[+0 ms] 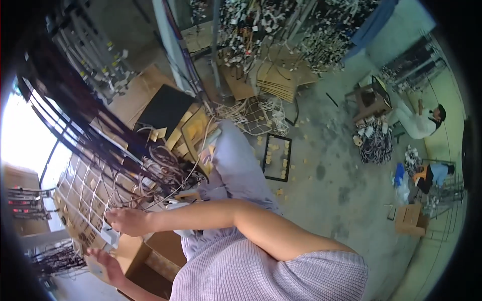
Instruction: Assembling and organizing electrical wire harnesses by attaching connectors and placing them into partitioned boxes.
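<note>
Currently, hands: apart from each other, at the white wire grid (84,193).
Right hand (128,221): fingers curled at the grid's lower right edge; cannot tell whether they grip a wire.
Left hand (108,266): below the right, fingers loosely spread, just off the grid's lower edge.
White block (109,236): at the grid's lower right corner, between both hands; contact unclear.
Cable bundle (95,113): dark strands slanting down past the grid's upper right edge, into a tangle (165,168) of paler leads.
Cardboard box (131,247): open, beneath the right forearm.
Black frame (288,163): flat on the floor, yellow scraps (272,147) inside its edges.
</note>
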### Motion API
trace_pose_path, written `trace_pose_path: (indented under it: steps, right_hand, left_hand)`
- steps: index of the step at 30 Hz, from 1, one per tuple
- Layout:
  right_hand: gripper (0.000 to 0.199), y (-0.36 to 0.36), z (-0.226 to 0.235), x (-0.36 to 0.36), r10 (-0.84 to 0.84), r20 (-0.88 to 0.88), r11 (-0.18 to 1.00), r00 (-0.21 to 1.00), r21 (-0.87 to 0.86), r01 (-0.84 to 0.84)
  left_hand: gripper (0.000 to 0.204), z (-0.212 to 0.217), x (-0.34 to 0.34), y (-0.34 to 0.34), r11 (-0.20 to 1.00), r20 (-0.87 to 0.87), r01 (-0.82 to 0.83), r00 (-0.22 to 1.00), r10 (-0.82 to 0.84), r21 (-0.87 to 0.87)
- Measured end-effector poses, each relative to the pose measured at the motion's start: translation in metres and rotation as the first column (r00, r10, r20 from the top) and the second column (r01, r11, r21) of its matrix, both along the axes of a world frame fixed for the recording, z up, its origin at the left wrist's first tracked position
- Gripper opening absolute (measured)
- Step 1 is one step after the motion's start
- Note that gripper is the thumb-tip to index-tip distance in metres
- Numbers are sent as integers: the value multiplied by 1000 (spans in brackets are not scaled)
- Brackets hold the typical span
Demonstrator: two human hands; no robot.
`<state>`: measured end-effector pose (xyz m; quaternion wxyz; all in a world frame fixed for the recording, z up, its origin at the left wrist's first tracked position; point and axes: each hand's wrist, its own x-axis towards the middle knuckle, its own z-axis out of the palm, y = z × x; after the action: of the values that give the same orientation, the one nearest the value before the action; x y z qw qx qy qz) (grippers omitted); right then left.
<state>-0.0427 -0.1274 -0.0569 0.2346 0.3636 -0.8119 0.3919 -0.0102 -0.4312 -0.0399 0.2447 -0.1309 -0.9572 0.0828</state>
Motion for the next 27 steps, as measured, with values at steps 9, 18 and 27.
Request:
trace_pose_path:
  steps: [9,18,27]
  right_hand:
    - [40,130,60,89,133,197,915,971,-401,-44]
    - [36,453,164,160,-843,336,-126,419,-882,454]
    - [28,453,120,155,-756,378,120,534,-722,682]
  left_hand:
    - [55,3,66,183,-685,241,-684,730,-640,252]
    - [65,64,45,357,297,305,-71,248,-919,952]
    - [57,68,55,391,455,390,-722,-273,-880,521]
